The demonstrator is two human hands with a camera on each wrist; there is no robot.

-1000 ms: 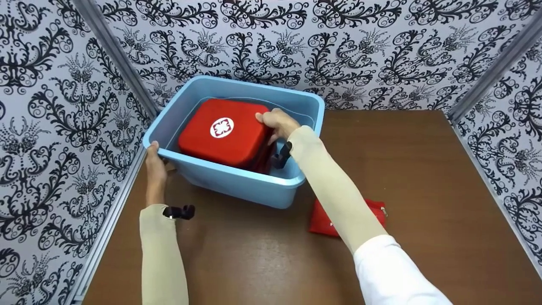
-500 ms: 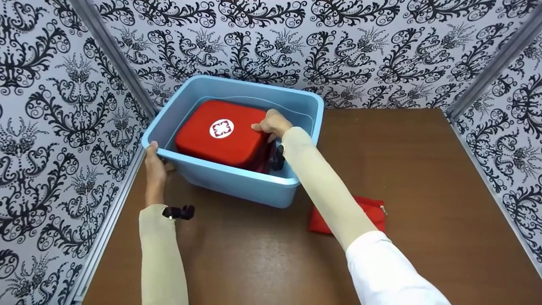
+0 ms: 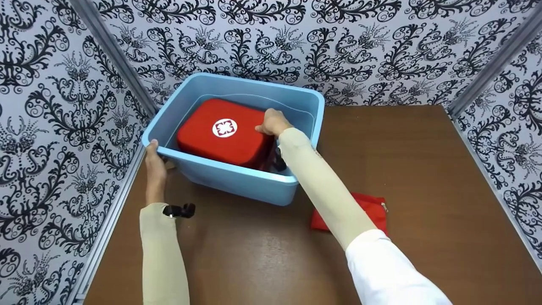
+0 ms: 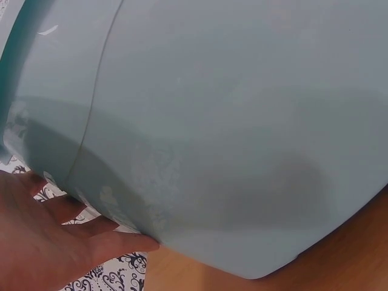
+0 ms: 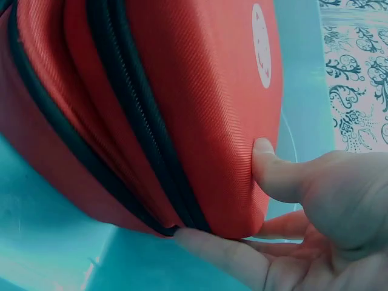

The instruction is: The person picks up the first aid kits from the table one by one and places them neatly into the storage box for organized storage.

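Note:
A red first-aid case (image 3: 203, 127) with a white round emblem lies inside a light blue plastic tub (image 3: 237, 187). My right hand (image 3: 275, 123) grips the case's right end. In the right wrist view its thumb (image 5: 276, 173) presses on the top face, and the fingers (image 5: 224, 251) reach under the corner near the black zippers (image 5: 136, 100). At the tub's left front corner my left hand (image 3: 156, 169) holds the rim. In the left wrist view its fingers (image 4: 121, 242) lie along the edge of the tub's outer wall (image 4: 212, 121).
A small red zip pouch (image 3: 372, 209) lies on the brown table (image 3: 423, 178), partly hidden under the right forearm. Patterned panels (image 3: 364, 46) stand behind the tub and on both sides. A grey metal rail (image 3: 106, 220) runs along the left table edge.
My right hand has shifted slightly left along the case's end, keeping its thumb on top. The case has moved very little. My left hand stays at the same corner.

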